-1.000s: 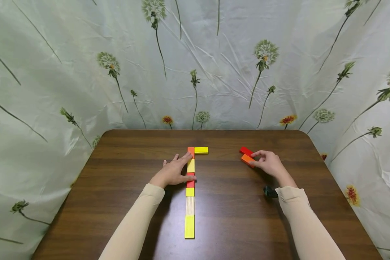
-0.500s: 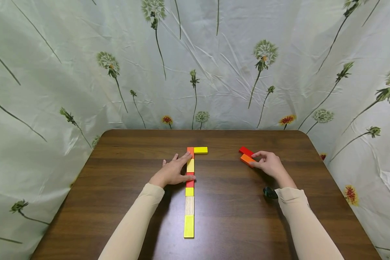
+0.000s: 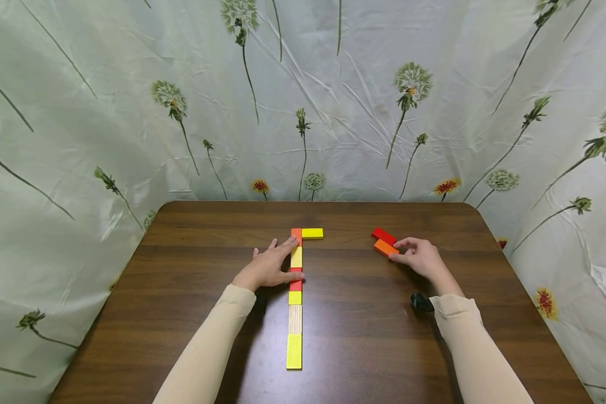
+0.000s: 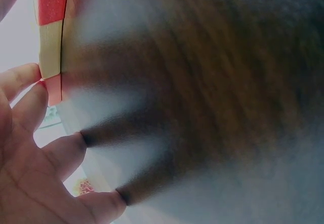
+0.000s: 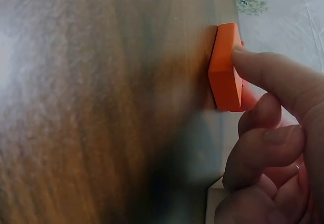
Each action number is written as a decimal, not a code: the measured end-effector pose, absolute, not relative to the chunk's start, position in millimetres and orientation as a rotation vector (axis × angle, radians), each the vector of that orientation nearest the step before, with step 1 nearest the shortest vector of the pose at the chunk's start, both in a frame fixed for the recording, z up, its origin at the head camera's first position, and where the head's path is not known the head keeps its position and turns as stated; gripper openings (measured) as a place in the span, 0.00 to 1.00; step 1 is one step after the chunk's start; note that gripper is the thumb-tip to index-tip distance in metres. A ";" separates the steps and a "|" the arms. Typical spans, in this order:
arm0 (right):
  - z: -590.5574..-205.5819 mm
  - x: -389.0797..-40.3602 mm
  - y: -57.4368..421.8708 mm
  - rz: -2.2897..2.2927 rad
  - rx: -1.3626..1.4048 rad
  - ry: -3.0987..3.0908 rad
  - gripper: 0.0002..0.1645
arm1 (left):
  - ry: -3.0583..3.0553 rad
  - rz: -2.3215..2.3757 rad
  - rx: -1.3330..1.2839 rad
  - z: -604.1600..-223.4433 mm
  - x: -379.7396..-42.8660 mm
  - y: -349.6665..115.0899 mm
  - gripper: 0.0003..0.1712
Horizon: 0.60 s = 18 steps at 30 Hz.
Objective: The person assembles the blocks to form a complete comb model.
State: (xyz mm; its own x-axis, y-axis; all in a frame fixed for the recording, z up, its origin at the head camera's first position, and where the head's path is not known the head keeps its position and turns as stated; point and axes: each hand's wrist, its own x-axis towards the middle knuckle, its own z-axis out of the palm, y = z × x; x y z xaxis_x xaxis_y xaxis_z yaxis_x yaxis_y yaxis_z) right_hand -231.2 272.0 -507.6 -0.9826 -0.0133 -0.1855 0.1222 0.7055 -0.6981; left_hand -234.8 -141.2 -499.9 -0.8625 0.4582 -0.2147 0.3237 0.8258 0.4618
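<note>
My left hand [image 3: 267, 266] lies with spread fingers across a straight row of flat blocks. Its forefinger touches the orange-red block [image 3: 295, 232] at the far end, and its thumb lies over a red block [image 3: 295, 285]. Between them is a pale yellow block [image 3: 296, 258], also seen in the left wrist view. On the right, my right hand [image 3: 420, 259] pinches the near end of an orange block [image 3: 385, 248] between thumb and forefinger. A red block [image 3: 383, 235] lies against its far side. In the right wrist view the thumb presses the orange block [image 5: 225, 72]; the other fingers curl.
The row runs toward me through a small yellow block [image 3: 295, 298], a striped wood-coloured block [image 3: 295, 318] and a long yellow block [image 3: 294, 352]. Another yellow block [image 3: 312, 233] juts right from the row's far end. A flowered cloth [image 3: 353, 112] hangs behind the wooden table [image 3: 353, 336].
My right hand has shifted slightly to the right, and more of the orange block's top shows. The left hand and the row of blocks have not moved.
</note>
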 end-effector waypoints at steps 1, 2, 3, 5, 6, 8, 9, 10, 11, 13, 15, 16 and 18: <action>-507.6 -230.7 272.1 -1.138 0.084 2.730 0.28 | 2.690 0.600 0.592 -499.9 -234.7 -141.2 0.57; -507.7 -230.3 272.1 -1.139 0.085 2.723 0.28 | 2.690 0.602 0.591 -499.8 -234.8 -141.3 0.58; -508.0 -230.0 272.2 -1.137 0.083 2.719 0.29 | 2.690 0.602 0.590 -499.8 -234.8 -141.4 0.58; -509.3 -229.0 272.5 -1.131 0.080 2.716 0.30 | 2.689 0.600 0.586 -500.0 -234.8 -141.5 0.58; -510.1 -228.7 272.7 -1.125 0.079 2.719 0.31 | 2.689 0.600 0.585 -500.1 -234.9 -141.5 0.58; -511.6 -228.1 273.0 -1.117 0.077 2.722 0.31 | 2.690 0.602 0.580 -500.3 -235.0 -141.4 0.58; -512.4 -227.9 273.2 -1.112 0.076 2.726 0.31 | 2.689 0.601 0.579 -500.4 -235.1 -141.4 0.58; -513.0 -227.6 273.5 -1.107 0.077 2.731 0.31 | 2.689 0.600 0.579 -500.5 -235.1 -141.3 0.58; -513.4 -227.3 273.7 -1.103 0.080 2.737 0.31 | 2.689 0.600 0.579 -500.5 -235.2 -141.2 0.58; -513.7 -226.6 274.1 -1.098 0.085 2.747 0.30 | 2.692 0.598 0.581 -501.2 -235.5 -141.1 0.58; -513.6 -225.9 274.2 -1.091 0.090 2.760 0.30 | 2.694 0.592 0.582 -501.3 -235.6 -141.1 0.58; -513.7 -225.7 274.3 -1.089 0.093 2.766 0.29 | 2.694 0.591 0.582 -501.4 -235.7 -141.1 0.58; -513.8 -225.6 274.3 -1.085 0.098 2.773 0.28 | 2.693 0.591 0.580 -501.4 -235.7 -141.3 0.58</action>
